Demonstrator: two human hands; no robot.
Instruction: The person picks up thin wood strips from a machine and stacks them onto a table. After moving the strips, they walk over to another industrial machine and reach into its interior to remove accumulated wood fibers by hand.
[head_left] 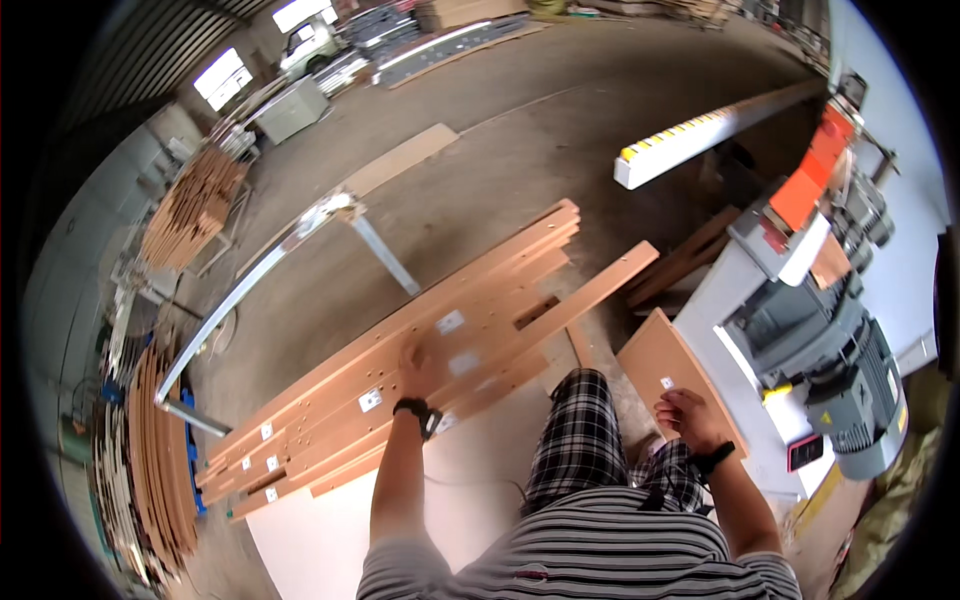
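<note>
My left hand (pixel 415 372) reaches over a row of long reddish-brown wooden boards (pixel 330 425). Motion smears its fingers, so their pose and whether they touch the wood cannot be told. Drilled holes and small white labels mark the boards; one label (pixel 371 400) lies just left of my left wrist, another label (pixel 450 322) farther off. To the right, my right hand (pixel 684 412) is raised with fingers curled together. A small white label (pixel 667 383) shows right at its fingertips, before a brown panel (pixel 655 350); whether the fingers grip it is unclear.
A machine with a grey motor (pixel 855 410) and orange guard (pixel 810 170) stands at right, a phone (pixel 805 453) on its base. A white beam (pixel 700 140) juts out beyond. Metal frame (pixel 240 290) and stacked boards (pixel 160 450) are at left.
</note>
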